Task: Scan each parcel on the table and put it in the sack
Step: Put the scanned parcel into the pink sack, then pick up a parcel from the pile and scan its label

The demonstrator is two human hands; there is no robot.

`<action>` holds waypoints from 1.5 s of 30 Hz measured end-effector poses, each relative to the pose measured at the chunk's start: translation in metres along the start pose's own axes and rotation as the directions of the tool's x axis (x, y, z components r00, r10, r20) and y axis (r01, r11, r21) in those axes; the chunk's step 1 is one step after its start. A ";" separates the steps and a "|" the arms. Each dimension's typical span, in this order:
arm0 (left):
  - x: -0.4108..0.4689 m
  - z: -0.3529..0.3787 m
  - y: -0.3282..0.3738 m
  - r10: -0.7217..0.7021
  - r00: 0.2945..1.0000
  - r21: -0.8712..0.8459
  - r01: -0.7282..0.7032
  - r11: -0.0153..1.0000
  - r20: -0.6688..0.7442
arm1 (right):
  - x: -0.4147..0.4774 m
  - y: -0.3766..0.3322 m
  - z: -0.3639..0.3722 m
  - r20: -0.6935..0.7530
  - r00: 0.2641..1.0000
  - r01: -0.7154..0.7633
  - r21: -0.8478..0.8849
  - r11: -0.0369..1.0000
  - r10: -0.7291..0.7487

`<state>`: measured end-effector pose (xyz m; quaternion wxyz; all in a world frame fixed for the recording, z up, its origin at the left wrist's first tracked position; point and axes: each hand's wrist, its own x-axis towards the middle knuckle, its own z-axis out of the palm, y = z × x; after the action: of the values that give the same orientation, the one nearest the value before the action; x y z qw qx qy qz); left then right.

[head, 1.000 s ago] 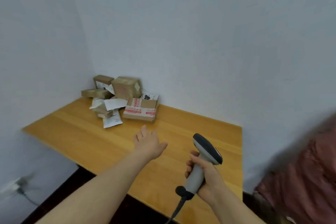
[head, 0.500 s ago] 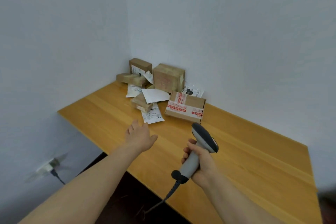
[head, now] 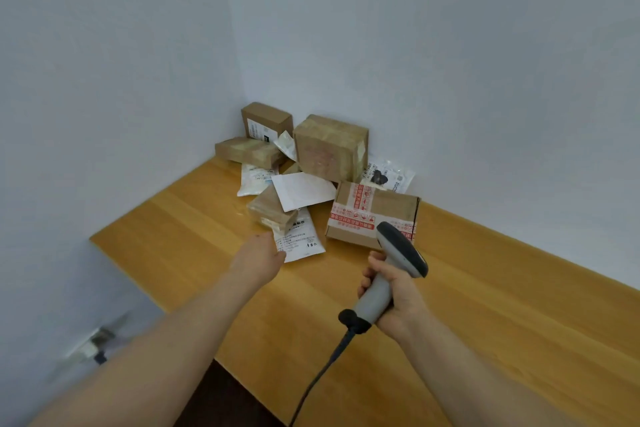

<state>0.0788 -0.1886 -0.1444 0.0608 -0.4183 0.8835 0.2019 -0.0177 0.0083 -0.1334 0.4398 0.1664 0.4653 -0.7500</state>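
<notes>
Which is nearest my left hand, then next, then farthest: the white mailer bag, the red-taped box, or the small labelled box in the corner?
1. White mailer bag, right beside the left hand, at the pile's front.
2. Red-taped box, off to the right.
3. Small labelled box, back in the wall corner.

Table (head: 173,236): yellow-brown wood, pushed into the corner where two walls meet.
Pile: the parcels all sit close together at the far corner.
Red tape box (head: 372,215): flat on the table, at the front right of the pile.
Front white bag (head: 301,244): flat on the table, at the front of the pile.
Small taped box (head: 273,215): partly on the front white bag.
Left white bag (head: 254,180): flat, just behind the small taped box.
Flat brown box (head: 249,152): next to the left wall.
Wall bag (head: 388,175): behind the red tape box, by the back wall.
</notes>
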 end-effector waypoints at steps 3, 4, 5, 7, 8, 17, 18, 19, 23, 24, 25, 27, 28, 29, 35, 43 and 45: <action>0.037 0.005 -0.005 0.048 0.999 0.002 -0.048 0.999 -0.004 | 0.020 -0.006 0.009 -0.035 0.999 -0.011 0.024 1.000 0.012; 0.052 0.005 -0.004 0.075 0.997 -0.001 -0.075 0.997 -0.015 | 0.028 -0.008 0.013 -0.046 0.999 -0.004 0.034 0.999 0.006; 0.067 0.005 -0.004 0.100 0.994 -0.009 -0.100 0.995 -0.034 | 0.037 -0.011 0.018 -0.060 0.998 0.007 0.043 0.999 -0.004; 0.096 0.001 -0.001 0.140 0.989 -0.015 -0.141 0.990 -0.049 | 0.054 -0.012 0.030 -0.099 0.995 0.024 0.056 0.998 -0.019; 0.111 0.001 -0.002 0.163 0.985 0.001 -0.164 0.987 -0.048 | 0.062 -0.012 0.035 -0.113 0.993 0.030 0.070 0.997 -0.022; 0.224 0.019 -0.014 0.365 0.917 0.306 -0.399 0.865 0.165 | 0.105 0.008 0.073 -0.251 0.967 0.070 0.116 0.991 -0.039; 0.233 0.020 -0.015 0.379 0.907 0.333 -0.419 0.845 0.183 | 0.109 0.010 0.076 -0.258 0.965 0.075 0.121 0.990 -0.042; 0.238 0.021 -0.015 0.395 0.898 0.364 -0.439 0.822 0.192 | 0.110 0.012 0.078 -0.263 0.964 0.080 0.125 0.989 -0.045; 0.245 0.017 -0.015 0.513 0.846 0.468 -0.515 0.718 0.143 | 0.110 0.017 0.079 -0.292 0.954 0.105 0.119 0.987 -0.066; 0.245 0.014 -0.015 0.520 0.848 0.416 -0.511 0.753 0.101 | 0.109 0.018 0.078 -0.298 0.952 0.109 0.116 0.987 -0.070; 0.245 0.009 -0.015 0.515 0.856 0.321 -0.501 0.804 0.046 | 0.107 0.018 0.078 -0.304 0.950 0.113 0.115 0.987 -0.073; 0.240 -0.006 -0.015 0.492 0.867 0.092 -0.485 0.870 -0.075 | 0.102 0.019 0.080 -0.307 0.949 0.108 0.111 0.988 -0.069; 0.234 -0.017 -0.015 0.473 0.871 0.006 -0.476 0.879 -0.130 | 0.098 0.019 0.082 -0.296 0.953 0.101 0.105 0.989 -0.066; 0.228 -0.028 -0.015 0.436 0.883 -0.062 -0.451 0.890 -0.171 | 0.093 0.018 0.085 -0.279 0.958 0.093 0.092 0.991 -0.064; 0.182 -0.080 -0.020 0.142 0.981 -0.591 -0.191 0.784 -0.129 | 0.062 0.011 0.102 -0.101 0.983 0.144 -0.098 0.985 -0.153; 0.120 -0.100 -0.023 0.011 0.999 -0.884 0.021 0.467 0.030 | 0.020 0.011 0.104 0.103 0.981 0.187 -0.262 0.947 -0.165; 0.107 -0.103 -0.021 -0.004 0.999 -0.896 0.049 0.440 0.053 | 0.012 0.011 0.103 0.118 0.981 0.184 -0.282 0.942 -0.156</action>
<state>0.0326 -0.3190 -0.0870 -0.1476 -0.3966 0.6350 0.6463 0.0009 -0.0865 -0.0942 0.4146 0.0235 0.5621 -0.7153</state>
